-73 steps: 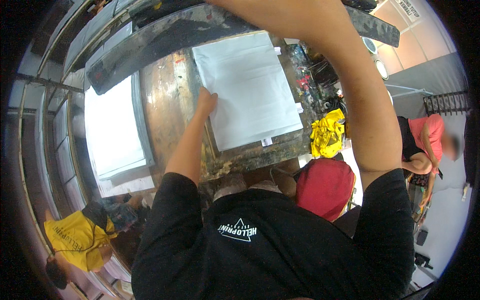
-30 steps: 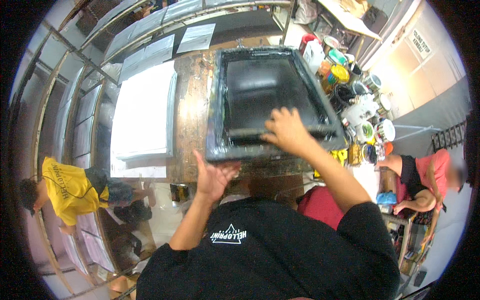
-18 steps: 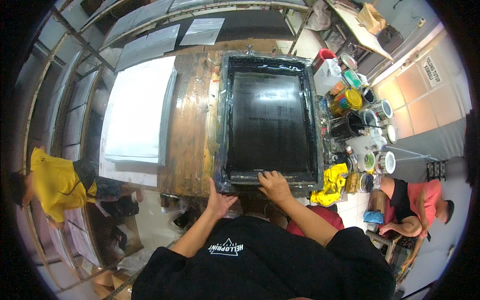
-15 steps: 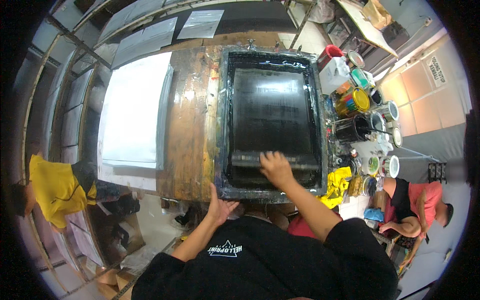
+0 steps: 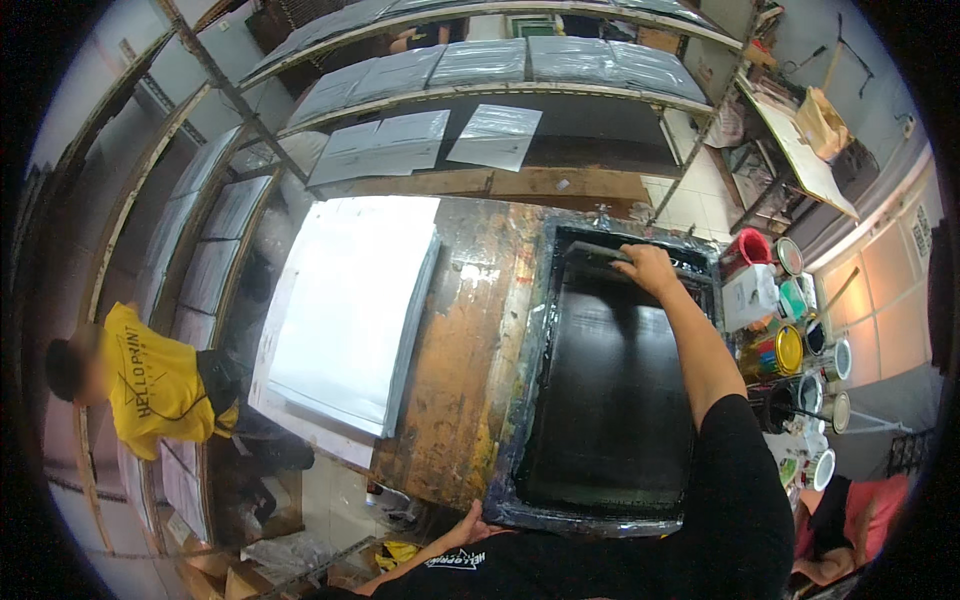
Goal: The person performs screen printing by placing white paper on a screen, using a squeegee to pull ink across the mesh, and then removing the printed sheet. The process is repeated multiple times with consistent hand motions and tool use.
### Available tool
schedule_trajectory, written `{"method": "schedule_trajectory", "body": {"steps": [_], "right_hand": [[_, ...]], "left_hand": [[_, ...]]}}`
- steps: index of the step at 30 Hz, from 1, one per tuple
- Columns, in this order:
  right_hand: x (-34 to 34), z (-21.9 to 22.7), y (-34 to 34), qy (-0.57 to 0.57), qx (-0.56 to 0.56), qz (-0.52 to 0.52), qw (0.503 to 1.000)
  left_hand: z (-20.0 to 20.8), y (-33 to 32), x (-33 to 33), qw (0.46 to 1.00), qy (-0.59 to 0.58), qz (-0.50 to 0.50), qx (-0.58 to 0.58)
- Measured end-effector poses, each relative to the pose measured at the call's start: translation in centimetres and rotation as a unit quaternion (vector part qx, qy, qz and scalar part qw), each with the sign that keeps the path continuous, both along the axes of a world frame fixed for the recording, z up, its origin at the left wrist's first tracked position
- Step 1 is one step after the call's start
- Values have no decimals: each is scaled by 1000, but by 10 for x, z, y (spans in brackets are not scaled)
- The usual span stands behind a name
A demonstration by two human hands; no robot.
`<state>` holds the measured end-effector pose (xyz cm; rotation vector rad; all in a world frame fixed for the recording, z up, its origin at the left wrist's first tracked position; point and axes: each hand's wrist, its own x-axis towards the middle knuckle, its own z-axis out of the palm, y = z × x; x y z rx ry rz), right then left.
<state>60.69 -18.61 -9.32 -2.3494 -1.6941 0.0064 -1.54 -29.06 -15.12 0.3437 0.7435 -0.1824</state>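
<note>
Toward three o'clock, the right hand point(image 5: 648, 268) hides part of a squeegee point(image 5: 595, 253); forearm point(image 5: 703, 360) and sleeve point(image 5: 745, 470) cover much of the right side of the screen frame point(image 5: 560, 518). At six, the left hand point(image 5: 468, 528) has unclear fingertips. At nine, a co-worker point(image 5: 155, 375) has a blurred face.

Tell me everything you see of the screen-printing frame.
The screen-printing frame is rectangular, its dark, ink-smeared rim around a glossy black mesh. It lies flat on the wooden table, right of the white sheet stack. The right hand holds a squeegee across its far end; the left hand is at its near left corner, contact unclear.
</note>
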Motion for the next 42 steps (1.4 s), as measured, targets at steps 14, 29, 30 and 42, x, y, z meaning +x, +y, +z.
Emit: {"method": "schedule_trajectory", "body": {"steps": [14,29,30,42], "right_hand": [[-255,38,-193,-6,-62,28,998],[-305,285,-187,-214,216,-53,951],[-301,291,-182,-215,219,-47,951],[-244,353,-141,-165,221,-50,960]], "left_hand": [[-23,-19,-21,979,-32,96,178],[173,17,116,639,-200,30,742],[136,-2,118,536,-52,-72,840],[22,-58,105,377,97,-354,850]]}}
